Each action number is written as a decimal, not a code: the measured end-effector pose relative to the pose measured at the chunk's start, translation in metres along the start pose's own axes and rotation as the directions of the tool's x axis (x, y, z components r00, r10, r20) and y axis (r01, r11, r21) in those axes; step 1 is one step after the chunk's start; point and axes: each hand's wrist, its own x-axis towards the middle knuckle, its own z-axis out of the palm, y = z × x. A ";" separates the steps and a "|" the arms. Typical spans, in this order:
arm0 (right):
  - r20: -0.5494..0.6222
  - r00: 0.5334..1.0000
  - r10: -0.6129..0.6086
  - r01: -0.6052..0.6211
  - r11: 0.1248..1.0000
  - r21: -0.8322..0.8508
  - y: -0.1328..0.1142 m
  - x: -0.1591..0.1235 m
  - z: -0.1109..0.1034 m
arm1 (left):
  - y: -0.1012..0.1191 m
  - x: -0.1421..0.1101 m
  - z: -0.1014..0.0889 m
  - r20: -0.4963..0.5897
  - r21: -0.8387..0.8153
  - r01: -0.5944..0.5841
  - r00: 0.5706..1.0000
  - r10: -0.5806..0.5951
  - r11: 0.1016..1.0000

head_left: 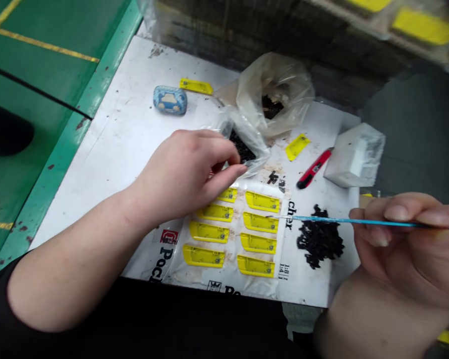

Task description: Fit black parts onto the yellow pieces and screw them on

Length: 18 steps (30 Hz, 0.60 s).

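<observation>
My right hand (407,239) grips a fine paintbrush (344,220) with a thin blue handle. Its narrow tip reaches left over one of the yellow plastic pieces (260,223), which lie in two columns on a white plastic sheet (232,274). Beside a small clear bag of black parts (243,149), my left hand (202,169) has its thumb and index finger drawn together. Whatever lies between those fingertips, if anything, I cannot make out. A heap of small black parts (320,237) sits between the yellow pieces and my right hand.
Behind stands a larger open plastic bag (277,94). A red utility knife (314,168) lies by a white block (355,154) at the right. A blue patterned tin (170,99) and loose yellow pieces (196,86) are at the back of the white table (97,164).
</observation>
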 end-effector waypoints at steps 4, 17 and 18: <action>-0.152 0.979 -0.135 0.138 0.990 0.007 -0.005 0.004 0.009 | 0.002 -0.001 0.001 -0.022 -0.014 -0.023 1.000 0.023 1.000; -0.256 0.963 0.087 -0.109 0.991 -0.074 -0.007 0.002 0.014 | 0.008 -0.004 0.013 0.021 0.047 -0.189 0.982 0.188 0.981; -0.252 0.964 0.088 -0.110 0.991 -0.076 -0.006 0.002 0.014 | 0.008 -0.004 0.012 0.021 0.043 -0.185 0.983 0.184 0.982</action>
